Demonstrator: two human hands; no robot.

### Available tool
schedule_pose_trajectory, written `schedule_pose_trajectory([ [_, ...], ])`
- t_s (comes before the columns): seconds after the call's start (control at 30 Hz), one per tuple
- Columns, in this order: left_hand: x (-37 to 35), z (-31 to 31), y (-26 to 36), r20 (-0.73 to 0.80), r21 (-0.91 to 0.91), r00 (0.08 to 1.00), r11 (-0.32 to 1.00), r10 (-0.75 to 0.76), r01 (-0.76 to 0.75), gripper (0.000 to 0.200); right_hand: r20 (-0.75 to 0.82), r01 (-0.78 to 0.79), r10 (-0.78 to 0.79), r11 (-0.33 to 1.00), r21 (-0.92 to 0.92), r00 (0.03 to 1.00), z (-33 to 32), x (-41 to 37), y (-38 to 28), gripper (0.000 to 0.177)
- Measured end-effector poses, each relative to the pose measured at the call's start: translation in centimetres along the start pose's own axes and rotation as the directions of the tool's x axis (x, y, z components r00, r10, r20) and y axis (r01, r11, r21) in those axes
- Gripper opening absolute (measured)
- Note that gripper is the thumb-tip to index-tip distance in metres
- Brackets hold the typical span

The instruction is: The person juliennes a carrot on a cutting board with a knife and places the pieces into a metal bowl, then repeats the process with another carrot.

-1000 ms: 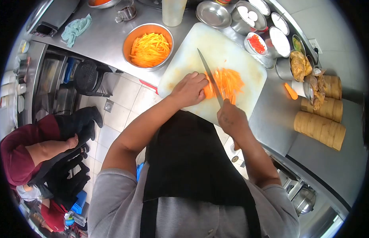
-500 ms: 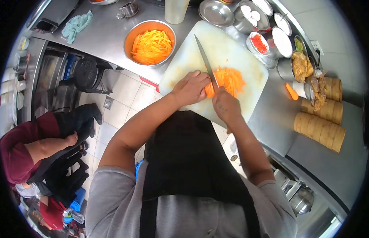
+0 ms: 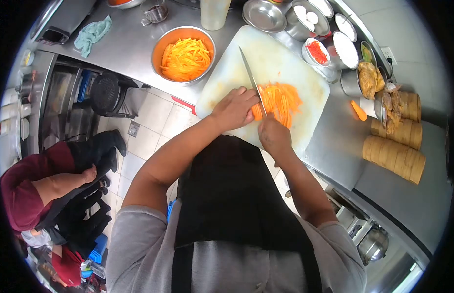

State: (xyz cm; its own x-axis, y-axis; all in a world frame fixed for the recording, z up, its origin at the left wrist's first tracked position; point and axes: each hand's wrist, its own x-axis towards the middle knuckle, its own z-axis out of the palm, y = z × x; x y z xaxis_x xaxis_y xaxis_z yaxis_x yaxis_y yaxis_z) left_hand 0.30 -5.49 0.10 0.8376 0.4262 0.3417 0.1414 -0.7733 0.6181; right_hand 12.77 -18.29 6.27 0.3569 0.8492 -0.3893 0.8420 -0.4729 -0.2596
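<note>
My right hand (image 3: 274, 136) is wrapped around the handle of a long kitchen knife (image 3: 250, 67), whose blade slants up and left across the white cutting board (image 3: 222, 58). My left hand (image 3: 235, 108) presses an orange carrot piece (image 3: 257, 112) to the board, fingers curled close to the left face of the blade. To the right of the blade spreads a pile of cut carrot strips (image 3: 284, 100). Beyond the board's left edge stands a metal bowl (image 3: 156, 68) filled with more orange strips.
Metal containers, one with eggs (image 3: 312, 18), and a small tub of red strips (image 3: 317, 51) line the back right. A whole carrot (image 3: 358, 111) lies near stacked bamboo steamers (image 3: 393, 158). A cloth (image 3: 92, 35) rests at left. Other people (image 3: 29, 188) are at lower left.
My right hand and the knife handle have moved slightly left and toward my body. The blade now stands a little further left over the carrot. My left hand stays nearly in place.
</note>
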Motion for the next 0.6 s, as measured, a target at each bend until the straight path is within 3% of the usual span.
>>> schedule_pose_trajectory([
  [0.07, 0.3, -0.2, -0.1, -0.02, 0.002, 1.0, 1.0, 0.005, -0.005, 0.034, 0.04, -0.066, 0.067, 0.997, -0.025, 0.997, -1.4, 0.6, -0.4, 0.025],
  [0.13, 0.1, -0.2, -0.1, -0.021, -0.004, 1.0, 1.0, 0.017, -0.017, 0.034, 0.032, 0.081, -0.08, 0.996, -0.036, 0.996, -2.2, -0.7, 0.7, 0.024],
  [0.17, 0.1, -0.1, -0.1, -0.004, 0.017, 1.0, 1.0, 0.011, -0.011, 0.032, 0.026, 0.084, -0.083, 0.996, -0.04, 0.996, -2.2, -1.1, 0.7, 0.024],
  [0.27, -0.3, 0.0, -0.1, 0.004, 0.024, 1.0, 1.0, 0.004, -0.004, 0.029, 0.004, 0.063, -0.063, 0.998, 0.016, 0.998, -1.3, -2.1, 0.1, 0.023],
  [0.33, 0.1, 0.0, -0.3, -0.022, 0.023, 1.0, 1.0, 0.014, -0.013, 0.029, 0.029, -0.075, 0.075, 0.997, -0.01, 0.997, -1.0, 0.7, -1.0, 0.024],
  [0.47, -0.1, 0.0, -0.2, -0.026, 0.02, 0.999, 0.999, 0.029, -0.028, 0.031, 0.146, -0.014, 0.021, 0.999, -0.051, 0.989, -4.2, -2.5, -1.0, 0.022],
  [0.53, -0.3, 0.0, -0.1, -0.015, -0.003, 1.0, 1.0, 0.012, -0.012, 0.033, 0.154, -0.061, 0.073, 0.995, -0.081, 0.985, -2.0, -2.1, -0.5, 0.023],
  [0.6, -0.2, -0.3, 0.0, 0.035, 0.004, 0.999, 1.0, -0.007, 0.007, 0.032, 0.025, -0.03, 0.03, 1.0, 0.003, 0.999, 0.6, 0.4, 0.2, 0.025],
])
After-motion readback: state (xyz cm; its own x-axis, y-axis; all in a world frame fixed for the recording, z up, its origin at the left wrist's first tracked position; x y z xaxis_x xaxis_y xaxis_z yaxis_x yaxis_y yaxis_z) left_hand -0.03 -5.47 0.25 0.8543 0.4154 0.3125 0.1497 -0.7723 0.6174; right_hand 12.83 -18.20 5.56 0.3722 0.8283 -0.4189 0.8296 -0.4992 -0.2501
